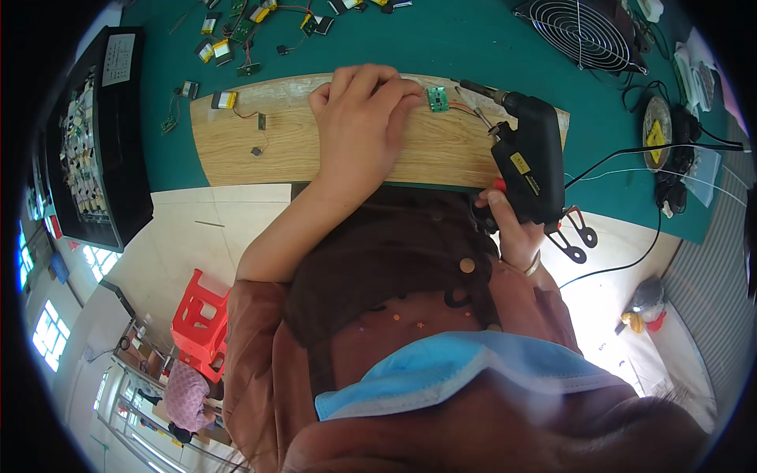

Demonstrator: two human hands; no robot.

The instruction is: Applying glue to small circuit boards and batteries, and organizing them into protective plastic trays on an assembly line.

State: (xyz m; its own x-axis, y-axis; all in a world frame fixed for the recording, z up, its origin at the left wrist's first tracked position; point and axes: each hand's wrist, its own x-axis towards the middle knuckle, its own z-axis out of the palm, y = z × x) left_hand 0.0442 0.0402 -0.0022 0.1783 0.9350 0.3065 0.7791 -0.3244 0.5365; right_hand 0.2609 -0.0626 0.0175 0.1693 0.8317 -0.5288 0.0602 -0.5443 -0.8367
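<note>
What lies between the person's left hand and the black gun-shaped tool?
In the head view, a small green circuit board lies between the left hand and the black gun-shaped tool, its reddish wires extending toward the tool.

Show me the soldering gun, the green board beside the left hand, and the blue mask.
Soldering gun (544, 150): head view, side of its casing.
Green board (438, 98): head view, middle of its face.
Blue mask (430, 363): head view, its fabric.

Fisheye from head height; steeply downward
</note>
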